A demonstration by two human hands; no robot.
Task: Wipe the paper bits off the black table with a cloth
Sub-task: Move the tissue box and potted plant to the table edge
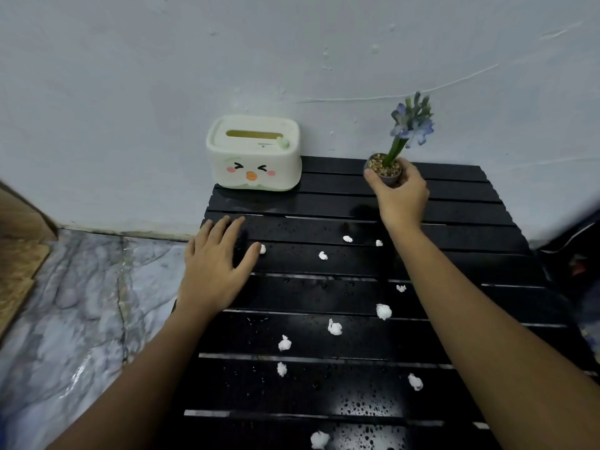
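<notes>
The black slatted table (454, 241) is wet with droplets and strewn with several white paper bits, such as one (383, 311) right of the middle and another (284, 343) nearer me. My left hand (214, 264) lies flat with straight fingers on the table's left edge, its thumb tip beside a paper bit (262, 249). My right hand (401, 193) grips a small pot (384, 170) with pebbles and a blue flower (412, 123) at the table's far right. No cloth is in view.
A cream tissue box (254, 153) with a cartoon face stands at the table's far left against the pale wall. Marbled floor (81, 303) lies left of the table, with a brown board (19, 251) at the far left. Dark objects (574, 254) sit right of the table.
</notes>
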